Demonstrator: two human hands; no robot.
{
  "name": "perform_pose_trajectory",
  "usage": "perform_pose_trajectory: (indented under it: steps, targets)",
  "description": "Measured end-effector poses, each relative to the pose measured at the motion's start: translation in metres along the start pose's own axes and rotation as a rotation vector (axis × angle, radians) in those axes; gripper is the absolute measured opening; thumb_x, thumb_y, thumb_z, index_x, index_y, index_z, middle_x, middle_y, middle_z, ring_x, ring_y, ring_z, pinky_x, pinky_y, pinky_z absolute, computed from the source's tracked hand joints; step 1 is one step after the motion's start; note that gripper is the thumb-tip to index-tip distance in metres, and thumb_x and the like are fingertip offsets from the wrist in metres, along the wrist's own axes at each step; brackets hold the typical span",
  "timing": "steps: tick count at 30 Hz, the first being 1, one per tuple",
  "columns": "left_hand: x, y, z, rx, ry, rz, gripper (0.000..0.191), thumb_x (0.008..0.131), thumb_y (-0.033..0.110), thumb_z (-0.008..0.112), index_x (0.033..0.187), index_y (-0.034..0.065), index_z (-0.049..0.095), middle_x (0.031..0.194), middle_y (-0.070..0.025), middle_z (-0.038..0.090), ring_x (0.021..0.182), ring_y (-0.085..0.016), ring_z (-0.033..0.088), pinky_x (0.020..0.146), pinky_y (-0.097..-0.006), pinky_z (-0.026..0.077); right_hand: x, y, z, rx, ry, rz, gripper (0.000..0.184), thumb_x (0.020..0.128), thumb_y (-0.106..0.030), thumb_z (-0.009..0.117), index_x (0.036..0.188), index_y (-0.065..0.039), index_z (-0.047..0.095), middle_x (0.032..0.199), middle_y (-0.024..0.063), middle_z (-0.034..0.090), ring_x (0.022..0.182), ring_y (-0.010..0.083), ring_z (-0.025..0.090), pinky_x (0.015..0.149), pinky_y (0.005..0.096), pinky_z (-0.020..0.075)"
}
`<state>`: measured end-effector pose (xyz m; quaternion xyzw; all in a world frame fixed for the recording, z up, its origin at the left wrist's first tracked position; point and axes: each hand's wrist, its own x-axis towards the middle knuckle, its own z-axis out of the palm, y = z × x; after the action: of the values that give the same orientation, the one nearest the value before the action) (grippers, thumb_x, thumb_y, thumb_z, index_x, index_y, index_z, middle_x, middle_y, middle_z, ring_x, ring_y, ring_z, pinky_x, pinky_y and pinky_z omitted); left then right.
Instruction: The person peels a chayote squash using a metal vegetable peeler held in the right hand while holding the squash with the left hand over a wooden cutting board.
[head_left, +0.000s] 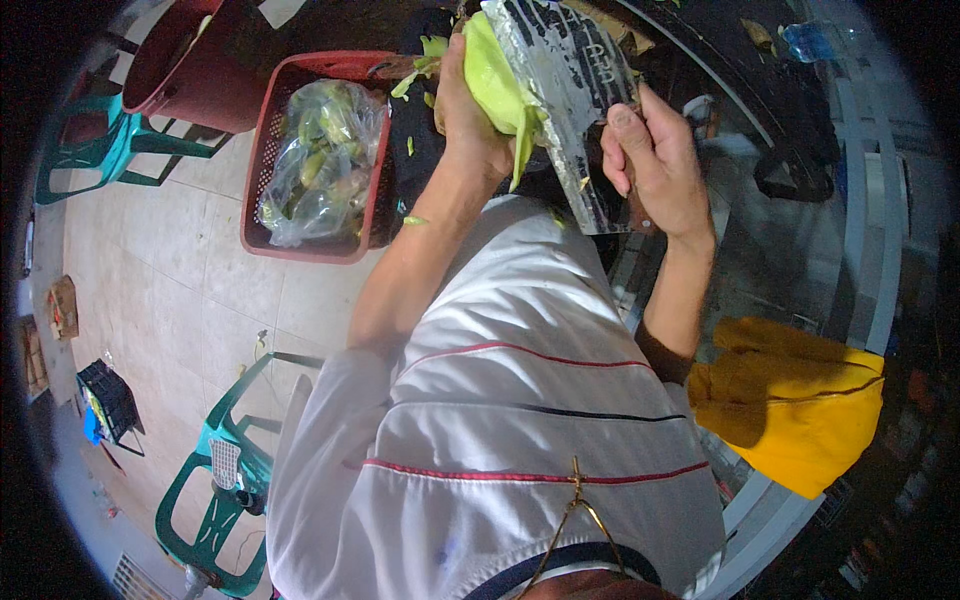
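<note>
A pale green fruit or vegetable (491, 79) rests in my left hand (471, 131), whose fingers wrap its left side. My right hand (664, 161) grips a broad cleaver (574, 112) with a riveted handle. The wide blade is dark with whitish smears and bears some marking. Its edge lies against the green piece, and part of that piece is hidden behind the blade. A strip of green peel (523, 154) hangs below, beside the edge. One small green shred (415, 220) clings to my left forearm.
Left of my arm, a red plastic crate (255, 202) holds a clear plastic bag (322, 165) of greenish pieces. A red tub (202, 71) and teal plastic chairs (112, 150) stand beyond. Another teal chair (176, 521) is at lower left. Yellow cloth (817, 420) lies right.
</note>
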<state>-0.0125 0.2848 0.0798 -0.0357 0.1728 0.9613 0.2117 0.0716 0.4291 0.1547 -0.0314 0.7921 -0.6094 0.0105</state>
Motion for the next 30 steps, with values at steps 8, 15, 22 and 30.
perform_pose_trajectory:
  steps: [8,15,22,30]
  targets:
    - [0.002,-0.004,-0.009,-0.043,0.092,0.048,0.061,0.091,0.062,0.032,0.124,0.0137,0.05,0.119,-0.0088,0.057,0.109,-0.028,0.055,0.092,-0.0459,0.046,-0.015,-0.028,0.017,-0.813,0.109,-0.325,0.028,0.086,-0.021,0.065,0.106,-0.003,0.056,0.081,0.018,0.063,0.068,0.0394,0.06,0.058,0.0439,0.0466]
    - [0.009,0.006,-0.016,-0.112,0.047,0.02,0.063,0.091,0.06,0.034,0.127,0.0108,0.048,0.125,-0.0147,0.053,0.117,-0.034,0.05,0.099,-0.0552,0.041,-0.019,-0.028,0.0,-0.73,0.38,-0.374,0.022,0.086,-0.019,0.066,0.1,-0.004,0.058,0.076,0.016,0.063,0.067,0.0337,0.063,0.058,0.0381,0.0478]
    - [0.0,0.014,-0.003,-0.104,0.143,-0.003,0.064,0.091,0.061,0.035,0.127,0.0102,0.048,0.127,-0.0155,0.051,0.118,-0.034,0.049,0.097,-0.0555,0.041,-0.024,-0.025,0.007,-0.652,0.209,-0.36,0.022,0.085,-0.02,0.066,0.097,-0.003,0.058,0.076,0.0155,0.063,0.067,0.0331,0.064,0.057,0.0347,0.0474]
    - [0.01,0.017,-0.015,-0.063,0.152,-0.003,0.069,0.091,0.063,0.03,0.132,0.0089,0.045,0.131,-0.0171,0.048,0.12,-0.036,0.047,0.101,-0.0524,0.039,-0.013,-0.001,-0.018,-0.671,0.447,-0.279,0.02,0.088,-0.02,0.064,0.093,-0.003,0.055,0.071,0.0147,0.059,0.061,0.0282,0.057,0.058,0.0345,0.044]
